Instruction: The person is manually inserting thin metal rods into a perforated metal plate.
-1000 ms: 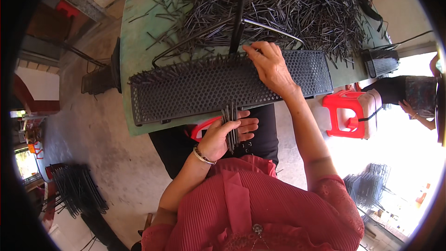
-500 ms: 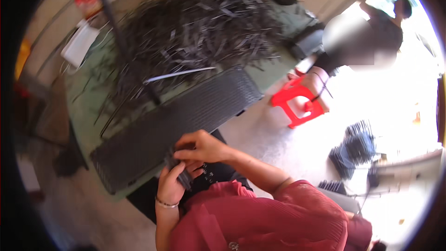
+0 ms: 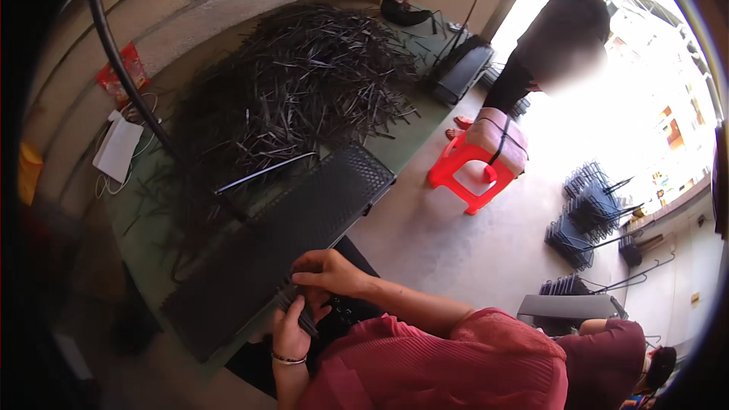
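Observation:
My left hand (image 3: 288, 328) is closed around a small bundle of black strips (image 3: 307, 322), just above my lap. My right hand (image 3: 332, 273) meets the bundle's upper end with bent fingers; what sits right between its fingertips is partly hidden. Beyond both hands, a long black perforated metal panel (image 3: 262, 258) lies slantwise along the near edge of the green table (image 3: 140, 239). Behind it rises a big heap of loose black strips (image 3: 296, 91). A thin pale rod (image 3: 266, 172) rests between heap and panel.
A dark curved bar (image 3: 125, 68) crosses the left side. A red stool (image 3: 463, 175) with a strapped pad stands right of the table. One person (image 3: 566, 23) stands by the bright doorway; another in a maroon top (image 3: 607, 361) is beside me. Black wire racks (image 3: 585, 212) are stacked at right.
My view has shifted, so the whole scene sits differently in the picture and looks sharper. Both hands stay together at the bundle, with little change in their grip.

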The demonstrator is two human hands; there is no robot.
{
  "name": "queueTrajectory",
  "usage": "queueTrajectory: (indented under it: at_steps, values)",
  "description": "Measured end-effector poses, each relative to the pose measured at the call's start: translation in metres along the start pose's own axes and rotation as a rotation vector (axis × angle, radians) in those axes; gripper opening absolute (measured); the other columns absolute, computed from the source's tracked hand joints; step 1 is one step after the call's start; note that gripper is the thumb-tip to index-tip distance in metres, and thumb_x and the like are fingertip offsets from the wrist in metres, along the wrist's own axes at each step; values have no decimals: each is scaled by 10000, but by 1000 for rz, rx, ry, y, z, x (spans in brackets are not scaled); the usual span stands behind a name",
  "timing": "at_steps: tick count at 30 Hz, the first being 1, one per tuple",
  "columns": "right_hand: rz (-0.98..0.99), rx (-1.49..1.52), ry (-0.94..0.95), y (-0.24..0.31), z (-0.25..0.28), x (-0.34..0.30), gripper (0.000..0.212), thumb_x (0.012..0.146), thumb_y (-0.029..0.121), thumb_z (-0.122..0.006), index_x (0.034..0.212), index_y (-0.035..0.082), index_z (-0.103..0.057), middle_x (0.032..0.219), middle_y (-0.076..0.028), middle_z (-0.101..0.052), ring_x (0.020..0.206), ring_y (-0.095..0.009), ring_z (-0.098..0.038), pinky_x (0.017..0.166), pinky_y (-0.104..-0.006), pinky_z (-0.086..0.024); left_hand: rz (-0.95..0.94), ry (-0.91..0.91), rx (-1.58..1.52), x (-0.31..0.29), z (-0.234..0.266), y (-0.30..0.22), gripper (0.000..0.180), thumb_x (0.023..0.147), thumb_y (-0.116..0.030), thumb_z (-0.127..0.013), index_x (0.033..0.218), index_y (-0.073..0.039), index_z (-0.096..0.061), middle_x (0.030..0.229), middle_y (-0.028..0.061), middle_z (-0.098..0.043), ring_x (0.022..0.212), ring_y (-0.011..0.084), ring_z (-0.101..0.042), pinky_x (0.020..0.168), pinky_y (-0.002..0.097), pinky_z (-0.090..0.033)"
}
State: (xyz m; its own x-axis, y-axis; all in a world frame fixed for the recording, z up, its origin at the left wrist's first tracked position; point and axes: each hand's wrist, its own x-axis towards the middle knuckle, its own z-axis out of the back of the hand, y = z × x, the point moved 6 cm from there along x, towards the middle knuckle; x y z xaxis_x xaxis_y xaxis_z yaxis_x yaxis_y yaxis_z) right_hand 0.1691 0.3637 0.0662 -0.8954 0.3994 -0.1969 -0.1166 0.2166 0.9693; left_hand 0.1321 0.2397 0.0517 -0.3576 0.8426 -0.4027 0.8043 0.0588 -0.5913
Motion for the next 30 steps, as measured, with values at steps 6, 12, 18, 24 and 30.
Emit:
queueTrajectory:
  at_steps: [6,12,18,24,30]
  values:
    - [179,53,-194,27,37,9,187,893,103,-605,1052,13,-565,930,-68,-653,873,-136,-623,743,-268,-503,78,54,-91,4,-3,1,324,954,-159,-450,1224,19,-474,1169,193,-582,1041,263,-600,834,403,-525]
    - [509,-198,-277,80,78,73,160,889,45,-590,1038,-7,-561,944,-64,-649,894,-116,-604,808,-248,-471,117,17,-97,8,-10,-17,321,945,-158,-449,1214,13,-486,1151,191,-591,1030,252,-604,837,384,-524]
    - [556,-371,-195,84,70,118,137,884,36,-585,1014,-6,-571,943,-79,-670,890,-120,-617,808,-253,-478,99,-65,-149,9,4,-19,322,936,-153,-435,1204,17,-492,1146,195,-591,1015,259,-608,837,387,-526]
    - [631,-345,-172,72,64,114,136,875,44,-604,1004,3,-583,936,-67,-674,886,-122,-620,807,-257,-477,110,-72,-108,11,1,-17,312,934,-156,-446,1190,15,-498,1140,194,-593,1012,257,-609,836,384,-527]
    - [628,-422,-179,65,58,116,120,874,43,-602,990,11,-591,940,-57,-676,877,-122,-621,802,-256,-479,123,-70,-87,11,-2,-13,302,934,-160,-460,1181,10,-501,1128,193,-597,1008,257,-612,832,380,-527]
